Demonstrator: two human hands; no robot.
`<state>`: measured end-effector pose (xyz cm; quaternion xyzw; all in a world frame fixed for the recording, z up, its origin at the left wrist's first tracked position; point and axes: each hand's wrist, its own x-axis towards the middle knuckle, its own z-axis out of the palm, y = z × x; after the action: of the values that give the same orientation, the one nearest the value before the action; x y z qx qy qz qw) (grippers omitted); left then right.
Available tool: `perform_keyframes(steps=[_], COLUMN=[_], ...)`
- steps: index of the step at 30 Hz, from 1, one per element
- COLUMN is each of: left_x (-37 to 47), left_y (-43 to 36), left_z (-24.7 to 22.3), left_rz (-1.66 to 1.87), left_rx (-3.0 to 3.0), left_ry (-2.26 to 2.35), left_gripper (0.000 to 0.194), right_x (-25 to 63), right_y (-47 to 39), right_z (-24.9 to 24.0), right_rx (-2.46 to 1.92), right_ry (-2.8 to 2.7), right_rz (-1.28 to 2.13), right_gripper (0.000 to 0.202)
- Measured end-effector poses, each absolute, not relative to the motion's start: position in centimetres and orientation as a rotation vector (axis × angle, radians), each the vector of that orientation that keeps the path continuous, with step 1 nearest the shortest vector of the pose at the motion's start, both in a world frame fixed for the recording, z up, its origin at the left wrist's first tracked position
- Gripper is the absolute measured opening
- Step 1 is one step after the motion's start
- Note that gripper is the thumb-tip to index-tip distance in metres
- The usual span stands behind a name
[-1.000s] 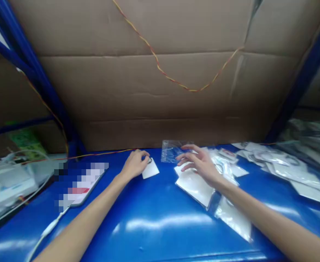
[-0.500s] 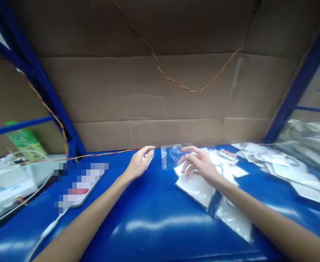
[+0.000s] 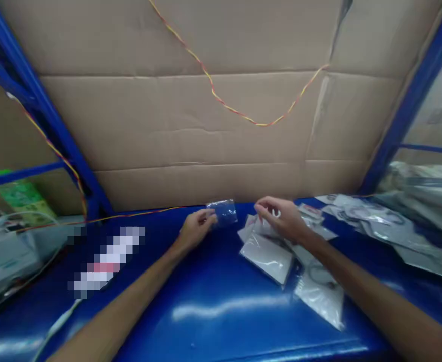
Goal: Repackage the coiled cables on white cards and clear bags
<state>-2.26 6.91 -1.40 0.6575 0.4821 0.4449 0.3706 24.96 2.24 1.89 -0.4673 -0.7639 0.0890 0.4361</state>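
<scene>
My left hand [image 3: 197,227] is closed in a pinch on the near-left edge of a small clear plastic bag [image 3: 224,213]. The bag sticks out to the right of the fingers, near the back of the blue table, and looks flat. Curled fingers and thumb come together on my right hand [image 3: 284,217], above a heap of bagged white cards. Whether anything sits between those fingertips is hidden. Just below this hand lies a clear-wrapped white packet [image 3: 268,256]. Closer to me is another packet [image 3: 321,294] with a dark looped shape inside.
Another pile of flat white packets [image 3: 382,221] spreads across the right side. On the left lies a blurred-out phone-shaped item [image 3: 107,264] with a white cable [image 3: 60,322]. A cardboard wall [image 3: 205,120] and blue frame posts [image 3: 60,115] bound the table.
The clear bag has gone from my right hand's fingertips to my left hand. My right hand's fingers have curled closed, slightly to the right of where they were.
</scene>
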Motion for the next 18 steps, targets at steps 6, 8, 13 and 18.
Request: perform_keyframes(steps=[6,8,13,18], left_x=[-1.7,-1.5,-2.0,-2.4], left_y=[7.3,7.1,6.2,5.6], left_z=[-3.2,-3.6,-3.4,-2.6], left_rz=[1.193,1.165,0.939,0.659], left_rx=[1.539,1.574,2.202,2.582], left_ry=[1.125,1.003,0.978,0.903], left_gripper=[0.102,0.111,0.095,0.068], right_x=[25.6,25.1,24.3,24.0], right_y=[1.2,1.0,0.8,0.2], right_z=[2.5,2.1,1.2,1.7], right_rx=[-1.120,-1.108,-1.154,-1.181], right_ry=[-2.413,-2.502,-2.572,-2.498], right_rz=[0.181,0.172,0.129,0.167], right_gripper=[0.050,0.061,0.068,0.036])
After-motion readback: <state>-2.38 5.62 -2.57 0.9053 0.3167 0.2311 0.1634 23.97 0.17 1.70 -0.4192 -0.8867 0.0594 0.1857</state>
